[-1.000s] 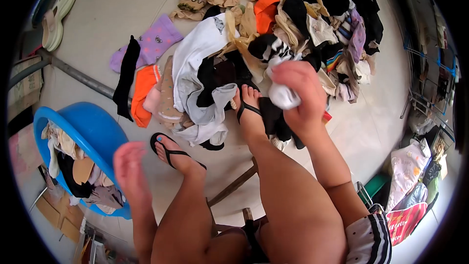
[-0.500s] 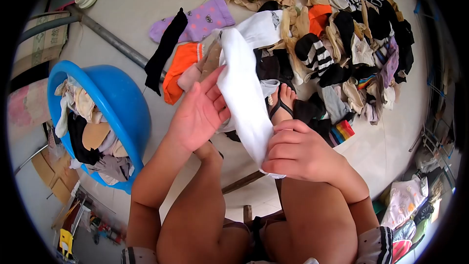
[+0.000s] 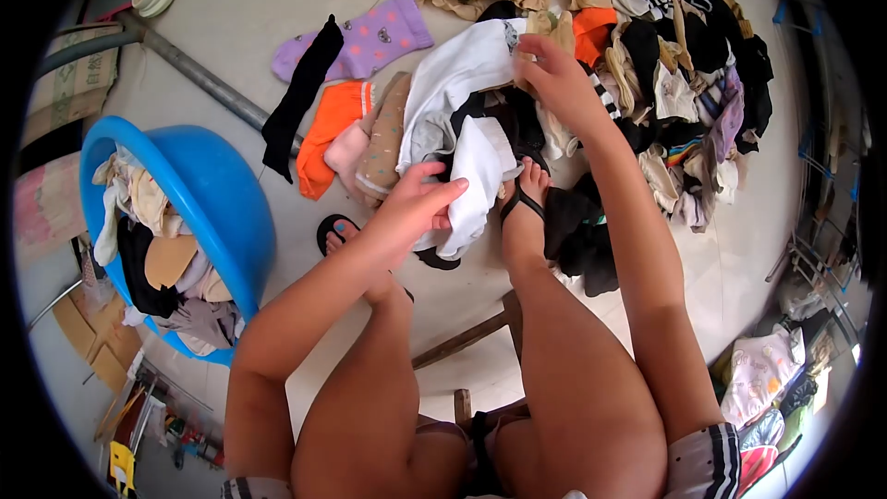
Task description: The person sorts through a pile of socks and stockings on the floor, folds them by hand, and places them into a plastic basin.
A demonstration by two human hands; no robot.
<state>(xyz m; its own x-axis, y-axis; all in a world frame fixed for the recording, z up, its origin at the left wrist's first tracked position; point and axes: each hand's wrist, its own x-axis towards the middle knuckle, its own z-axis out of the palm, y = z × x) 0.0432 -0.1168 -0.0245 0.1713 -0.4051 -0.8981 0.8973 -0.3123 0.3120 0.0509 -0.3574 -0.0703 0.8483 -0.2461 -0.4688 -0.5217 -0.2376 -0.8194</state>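
Note:
A plain white sock hangs over the near side of the sock pile, its edge between the thumb and fingers of my left hand. My right hand is above the pile with thumb and fingers apart and nothing visible between them; its fingertips are slightly blurred. Beside those fingertips is the end of a white sock with a grey print. Left of it lie a tan sock, an orange sock, a black sock and a purple patterned sock.
A blue basin holding socks tilts at the left, beside a metal bar. More mixed socks spread toward the upper right around an orange piece. My sandalled feet are at the pile's near edge. Bags stand at the lower right.
My right hand has let go of the plain white sock and moved up over the pile. The sock has gone from stretched between my hands to hanging loosely at my left hand.

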